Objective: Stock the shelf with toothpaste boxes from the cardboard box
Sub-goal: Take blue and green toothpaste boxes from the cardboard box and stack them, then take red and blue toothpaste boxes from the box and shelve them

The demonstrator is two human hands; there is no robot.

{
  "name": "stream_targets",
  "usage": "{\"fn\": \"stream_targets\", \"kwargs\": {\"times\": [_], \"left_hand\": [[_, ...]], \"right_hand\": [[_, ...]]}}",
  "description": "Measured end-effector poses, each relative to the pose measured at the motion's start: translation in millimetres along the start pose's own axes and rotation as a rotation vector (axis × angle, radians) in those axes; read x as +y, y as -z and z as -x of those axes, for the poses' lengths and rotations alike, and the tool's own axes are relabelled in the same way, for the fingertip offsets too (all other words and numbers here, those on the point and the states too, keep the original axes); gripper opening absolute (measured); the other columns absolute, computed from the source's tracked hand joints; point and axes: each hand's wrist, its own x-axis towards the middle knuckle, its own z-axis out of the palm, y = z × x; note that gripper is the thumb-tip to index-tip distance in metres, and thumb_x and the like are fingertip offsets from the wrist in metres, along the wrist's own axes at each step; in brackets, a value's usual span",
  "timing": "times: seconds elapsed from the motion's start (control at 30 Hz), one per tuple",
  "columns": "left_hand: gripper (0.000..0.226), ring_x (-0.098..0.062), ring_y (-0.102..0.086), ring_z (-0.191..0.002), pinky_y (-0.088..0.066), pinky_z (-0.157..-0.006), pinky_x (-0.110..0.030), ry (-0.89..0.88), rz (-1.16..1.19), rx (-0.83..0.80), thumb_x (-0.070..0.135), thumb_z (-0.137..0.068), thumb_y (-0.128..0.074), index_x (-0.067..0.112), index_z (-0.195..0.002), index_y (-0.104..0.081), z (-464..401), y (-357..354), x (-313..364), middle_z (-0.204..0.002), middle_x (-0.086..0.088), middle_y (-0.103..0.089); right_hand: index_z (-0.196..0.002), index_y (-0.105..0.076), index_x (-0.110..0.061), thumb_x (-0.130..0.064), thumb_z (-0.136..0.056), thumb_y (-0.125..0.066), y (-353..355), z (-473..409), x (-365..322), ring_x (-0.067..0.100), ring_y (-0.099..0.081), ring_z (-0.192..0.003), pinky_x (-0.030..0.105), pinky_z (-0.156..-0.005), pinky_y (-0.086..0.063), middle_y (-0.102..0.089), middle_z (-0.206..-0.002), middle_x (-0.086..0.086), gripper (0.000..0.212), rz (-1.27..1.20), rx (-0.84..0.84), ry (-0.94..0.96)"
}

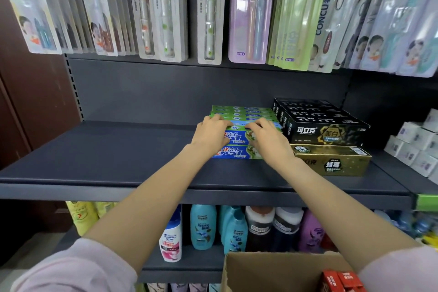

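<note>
- Grey metal shelf [106, 161] carried your stock, with most of its left half bare.
- Your left hand [211, 134] lay flat, fingers spread, on the left end of the top Crest box [238, 138].
- Your right hand [266, 136] pressed down on the right end of that same box, fingers loosely curled over its top edge; neither hand had it lifted.
- That box sat on a second Crest box [237, 152] at the front of the green stack [246, 112].
- Black boxes [320, 123] stood just right of the stack, on a gold box [336, 161].
- Your cardboard box [272, 270] waited below, red boxes [341, 280] inside.
- Toothbrush packs [166, 7] hung above; shampoo bottles [203, 227] stood beneath.
</note>
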Motion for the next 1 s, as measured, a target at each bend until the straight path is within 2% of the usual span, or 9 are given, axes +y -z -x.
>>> {"fn": "stream_targets", "kwargs": {"times": [0.2, 0.27, 0.37, 0.47, 0.53, 0.73, 0.87, 0.93, 1.0], "left_hand": [[0.038, -0.021, -0.042, -0.118, -0.032, -0.093, -0.031, -0.042, 0.019, 0.260, 0.025, -0.092, -0.052, 0.021, -0.129, -0.051, 20.2, -4.8, 21.6, -0.124, 0.000, -0.051], [0.028, -0.025, -0.049, -0.106, -0.035, -0.084, -0.033, -0.110, 0.056, 0.346, 0.021, -0.086, -0.059, 0.017, -0.114, -0.059, 33.3, -6.7, 37.3, -0.108, -0.002, -0.057], [0.018, -0.030, -0.055, -0.086, -0.041, -0.068, -0.036, -0.229, 0.069, 0.378, 0.020, -0.076, -0.069, 0.013, -0.092, -0.063, 54.6, -23.6, 64.6, -0.087, -0.004, -0.061], [0.021, -0.025, -0.051, -0.096, -0.044, -0.075, -0.036, -0.251, 0.173, 0.213, 0.026, -0.084, -0.062, 0.012, -0.100, -0.058, 79.4, -42.3, 91.8, -0.096, -0.005, -0.059], [0.023, -0.019, -0.049, -0.101, -0.042, -0.074, -0.033, -0.237, 0.201, 0.121, 0.031, -0.089, -0.057, 0.015, -0.105, -0.055, 95.8, -57.2, 110.0, -0.100, -0.002, -0.058], [0.021, -0.020, -0.056, -0.103, -0.042, -0.078, -0.033, -0.231, 0.229, -0.094, 0.031, -0.088, -0.055, 0.016, -0.103, -0.058, 140.9, -113.9, 162.8, -0.101, -0.001, -0.062], [0.022, -0.025, -0.057, -0.107, -0.050, -0.082, -0.039, -0.168, 0.244, -0.342, 0.028, -0.086, -0.055, 0.017, -0.105, -0.059, 157.7, -166.7, 186.1, -0.109, -0.005, -0.061], [0.024, -0.028, -0.055, -0.111, -0.050, -0.086, -0.040, -0.139, 0.195, -0.458, 0.024, -0.088, -0.053, 0.014, -0.109, -0.058, 161.7, -193.7, 192.4, -0.117, -0.009, -0.059], [0.027, -0.029, -0.053, -0.117, -0.047, -0.091, -0.038, -0.115, 0.145, -0.566, 0.021, -0.091, -0.050, 0.015, -0.116, -0.057, 163.5, -220.9, 198.5, -0.125, -0.010, -0.057]], "right_hand": [[-0.125, -0.055, -0.017, -0.019, -0.091, -0.058, 15.3, 28.0, 8.4, 0.017, -0.050, -0.113, 0.033, -0.092, -0.044, -0.051, -0.119, -0.001, 0.035, -0.329, 0.169, -0.052], [-0.115, -0.062, -0.016, -0.017, -0.089, -0.058, 21.6, 44.6, 13.7, 0.014, -0.055, -0.093, 0.033, -0.087, -0.047, -0.051, -0.102, -0.005, 0.026, -0.412, 0.235, -0.073], [-0.100, -0.067, -0.015, -0.013, -0.087, -0.058, 29.4, 79.6, 28.4, 0.010, -0.048, -0.070, 0.030, -0.075, -0.045, -0.050, -0.083, -0.006, 0.016, -0.428, 0.276, -0.089], [-0.097, -0.067, -0.014, -0.017, -0.088, -0.056, 27.5, 119.5, 44.3, 0.015, -0.056, -0.078, 0.033, -0.074, -0.047, -0.059, -0.086, 0.000, 0.014, -0.411, 0.179, -0.103], [-0.097, -0.066, -0.014, -0.020, -0.089, -0.055, 20.5, 147.3, 56.9, 0.020, -0.059, -0.086, 0.036, -0.075, -0.048, -0.061, -0.090, 0.003, 0.015, -0.388, 0.091, -0.105], [-0.097, -0.068, -0.017, -0.024, -0.085, -0.054, -22.9, 222.2, 107.0, 0.031, -0.063, -0.095, 0.040, -0.080, -0.051, -0.069, -0.098, 0.011, 0.019, -0.272, -0.322, -0.187], [-0.113, -0.065, -0.017, -0.021, -0.087, -0.055, -61.5, 259.0, 143.2, 0.031, -0.057, -0.111, 0.038, -0.092, -0.047, -0.060, -0.118, 0.009, 0.029, -0.202, -0.517, -0.200], [-0.125, -0.057, -0.015, -0.021, -0.089, -0.054, -77.8, 270.7, 157.2, 0.030, -0.048, -0.122, 0.036, -0.100, -0.042, -0.051, -0.133, 0.008, 0.037, -0.162, -0.585, -0.193], [-0.135, -0.047, -0.015, -0.024, -0.091, -0.055, -92.1, 278.1, 167.7, 0.031, -0.041, -0.129, 0.037, -0.106, -0.037, -0.044, -0.137, 0.011, 0.046, -0.133, -0.694, -0.190]]}}
